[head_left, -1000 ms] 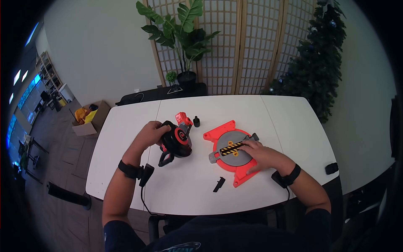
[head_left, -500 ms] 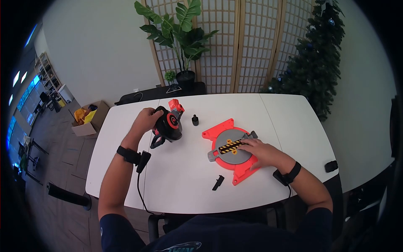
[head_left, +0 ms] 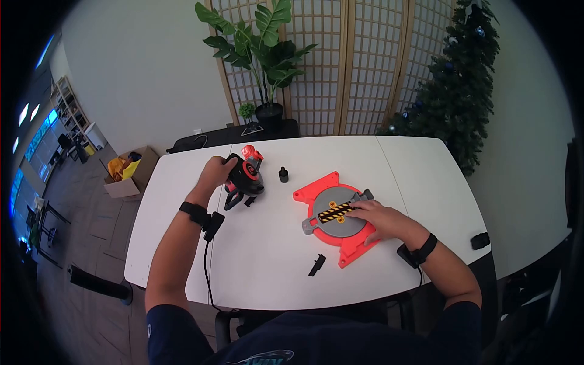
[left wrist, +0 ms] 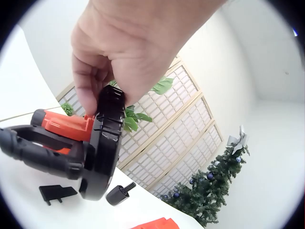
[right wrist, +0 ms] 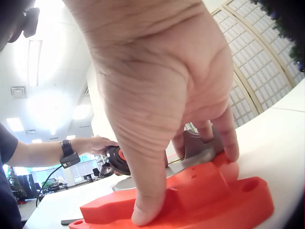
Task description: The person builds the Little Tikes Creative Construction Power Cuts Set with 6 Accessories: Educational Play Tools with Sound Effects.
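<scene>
My left hand pinches the round black blade guard of a red and black toy saw on the table's left side. In the left wrist view, the saw's black handle points left. A small black clip-like piece lies on the table below it. To the saw's right a black knob stands with its threaded end up. My right hand rests across the orange and grey saw base, which lies flat. Its thumb presses the orange edge, with the other fingers reaching over toward a grey upright part.
Another small black piece lies in front of the base. A dark object sits at the right edge of the white table. Behind the table stand a potted plant, a folding screen and a decorated tree.
My left hand has carried the toy saw left and back, away from the base. A small black piece now shows beneath the saw. My right hand stays on the base.
</scene>
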`<state>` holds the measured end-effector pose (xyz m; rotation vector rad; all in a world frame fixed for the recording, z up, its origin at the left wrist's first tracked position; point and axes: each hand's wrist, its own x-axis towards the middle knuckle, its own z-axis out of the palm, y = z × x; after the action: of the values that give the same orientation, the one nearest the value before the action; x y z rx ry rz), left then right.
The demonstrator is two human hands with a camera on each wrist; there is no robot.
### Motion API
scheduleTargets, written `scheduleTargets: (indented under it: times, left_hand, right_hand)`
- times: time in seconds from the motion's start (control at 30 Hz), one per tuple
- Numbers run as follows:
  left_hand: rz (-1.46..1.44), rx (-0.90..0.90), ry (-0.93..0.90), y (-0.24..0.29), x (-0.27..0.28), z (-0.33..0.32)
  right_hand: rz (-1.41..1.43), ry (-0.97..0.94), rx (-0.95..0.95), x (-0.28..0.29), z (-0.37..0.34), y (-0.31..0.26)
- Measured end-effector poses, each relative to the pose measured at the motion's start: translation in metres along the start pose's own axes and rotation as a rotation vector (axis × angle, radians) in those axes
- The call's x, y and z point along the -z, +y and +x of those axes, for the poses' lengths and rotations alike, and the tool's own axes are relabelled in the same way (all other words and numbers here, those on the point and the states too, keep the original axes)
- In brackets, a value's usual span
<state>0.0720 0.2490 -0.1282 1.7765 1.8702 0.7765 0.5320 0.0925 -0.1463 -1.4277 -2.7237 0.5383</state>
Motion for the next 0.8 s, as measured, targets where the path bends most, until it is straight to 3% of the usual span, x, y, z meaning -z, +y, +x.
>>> scheduleTargets:
  times: [0.33, 0.8]
  left_hand:
    - [0.105, 0.056, -0.013, 0.019, -0.015, 0.005]
    - [0.012, 0.100, -0.042, 0.010, -0.021, 0.007]
  right_hand:
    - [0.008, 0.006, 0.001, -0.002, -0.001, 0.001]
    - [0.009, -0.004, -0.006, -0.002, 0.000, 0.001]
